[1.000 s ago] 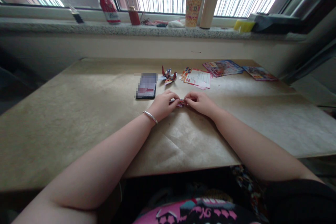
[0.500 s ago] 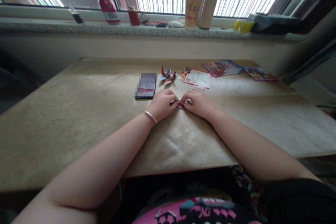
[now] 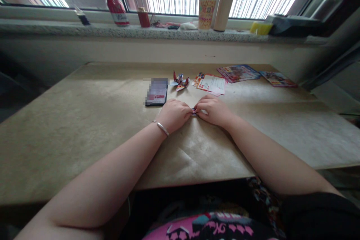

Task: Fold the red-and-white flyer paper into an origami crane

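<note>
Between my fingertips, low over the table, is a small piece of folded colourful paper; most of it is hidden by my fingers. My left hand pinches its left side, a silver bangle on that wrist. From the other side my right hand pinches it too, thumb and finger curled in a loop. Just beyond the hands lies a folded paper figure with pointed, upturned tips. A phone with a lit, partly blurred screen rests beyond my left hand.
Printed sheets lie beyond my right hand, with colourful cards and another card stack farther right. Along the windowsill stand a red-and-white can, a patterned cup and a yellow item. The table's front edge is close to my body.
My left hand has turned and shifted slightly right, its fingers closer over the paper. Less of the folded paper shows now. The other things stay where they were.
</note>
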Tool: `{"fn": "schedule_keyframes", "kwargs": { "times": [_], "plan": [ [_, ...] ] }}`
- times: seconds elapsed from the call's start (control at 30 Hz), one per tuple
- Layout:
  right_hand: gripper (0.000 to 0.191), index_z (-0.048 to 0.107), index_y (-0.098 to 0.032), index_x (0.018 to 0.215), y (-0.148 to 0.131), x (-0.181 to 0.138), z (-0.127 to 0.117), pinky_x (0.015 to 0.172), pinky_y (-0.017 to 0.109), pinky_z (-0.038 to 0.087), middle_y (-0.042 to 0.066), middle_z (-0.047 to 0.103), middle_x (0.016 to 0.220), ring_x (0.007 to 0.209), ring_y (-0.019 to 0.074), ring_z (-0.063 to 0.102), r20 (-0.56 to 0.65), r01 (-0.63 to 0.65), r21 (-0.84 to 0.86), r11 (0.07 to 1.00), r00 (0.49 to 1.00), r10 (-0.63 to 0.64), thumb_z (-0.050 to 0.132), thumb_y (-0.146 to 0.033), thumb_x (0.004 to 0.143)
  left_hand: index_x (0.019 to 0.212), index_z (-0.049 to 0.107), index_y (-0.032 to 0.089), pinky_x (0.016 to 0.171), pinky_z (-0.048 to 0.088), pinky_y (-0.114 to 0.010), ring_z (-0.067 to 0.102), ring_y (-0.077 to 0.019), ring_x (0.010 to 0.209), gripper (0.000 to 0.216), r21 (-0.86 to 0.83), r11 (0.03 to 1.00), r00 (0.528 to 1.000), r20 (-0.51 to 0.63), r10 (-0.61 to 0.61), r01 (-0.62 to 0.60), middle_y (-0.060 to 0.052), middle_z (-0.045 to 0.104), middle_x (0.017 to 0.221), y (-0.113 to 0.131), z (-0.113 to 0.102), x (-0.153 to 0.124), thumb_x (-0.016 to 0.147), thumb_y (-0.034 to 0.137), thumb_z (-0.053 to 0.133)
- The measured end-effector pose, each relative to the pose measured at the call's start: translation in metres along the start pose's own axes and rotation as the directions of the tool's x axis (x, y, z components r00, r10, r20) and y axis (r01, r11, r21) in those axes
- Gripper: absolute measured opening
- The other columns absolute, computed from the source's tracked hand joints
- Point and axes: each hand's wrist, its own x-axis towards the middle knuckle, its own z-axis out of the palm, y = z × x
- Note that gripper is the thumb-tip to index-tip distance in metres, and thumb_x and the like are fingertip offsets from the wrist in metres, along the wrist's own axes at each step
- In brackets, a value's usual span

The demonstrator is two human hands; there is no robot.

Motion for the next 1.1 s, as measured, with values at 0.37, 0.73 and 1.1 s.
{"fn": "schedule_keyframes", "kwargs": {
  "times": [0.37,0.73,1.1],
  "plan": [
    [0.018,0.075,-0.021,0.087,-0.001,0.000,-0.004,0.082,0.036,0.045,0.009,0.072,0.087,0.090,0.0233,0.059,0.023,0.025,-0.056,0.998,0.999,-0.024,0.059,-0.027,0.085,0.100,0.075,0.026,0.084,0.044,-0.034,0.064,-0.0199,0.093,0.024,-0.010,0.999,0.998,-0.023,0.052,-0.053,-0.002,0.075,0.104,-0.007,0.007,0.003,0.094,0.027,0.051],
    [0.023,0.073,-0.023,0.102,-0.008,-0.002,-0.001,0.071,0.029,0.042,0.007,0.068,0.087,0.079,0.0190,0.060,0.078,-0.016,-0.071,0.997,0.997,0.021,0.054,-0.023,0.089,0.100,0.076,0.024,0.081,0.048,-0.032,0.063,-0.0215,0.092,0.027,-0.002,0.997,0.997,0.018,-0.081,0.081,-0.007,0.070,0.099,-0.008,0.013,0.006,0.091,0.025,0.050],
    [0.023,0.074,-0.021,0.100,-0.004,-0.001,0.004,0.079,0.029,0.046,0.008,0.069,0.094,0.086,0.0192,0.063,0.060,0.025,-0.009,1.000,0.998,-0.025,0.055,-0.020,0.088,0.099,0.076,0.019,0.085,0.051,-0.032,0.067,-0.0210,0.093,0.029,-0.025,0.999,0.999,0.041,-0.032,0.033,-0.008,0.073,0.102,-0.008,0.006,0.002,0.092,0.030,0.050]
  ]
}}
